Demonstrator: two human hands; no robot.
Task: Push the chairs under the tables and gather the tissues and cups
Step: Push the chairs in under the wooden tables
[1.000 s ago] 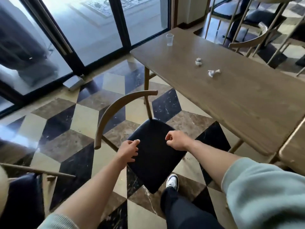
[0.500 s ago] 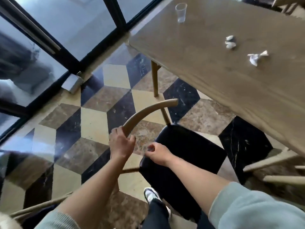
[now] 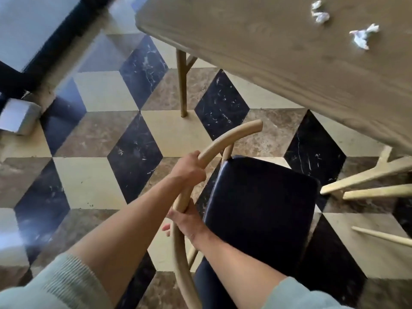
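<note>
Left hand [image 3: 189,170] and right hand [image 3: 186,221]: both clamped on curved tan wooden chair backrest [image 3: 225,140], frame centre. Black padded seat [image 3: 260,208] right of hands; crumpled white tissues [image 3: 361,37] upper right on brown wooden table [image 3: 267,41].

The floor [image 3: 104,181] is polished stone laid in a cube pattern of black, cream and brown diamonds, catching daylight at the left. A glass door [image 3: 33,23] with a dark frame fills the upper left. Beside it, a small grey block [image 3: 19,118] sits at the left edge.

One chair [image 3: 256,210], one table [image 3: 278,47], two crumpled tissues [image 3: 320,15] [image 3: 361,39].
</note>
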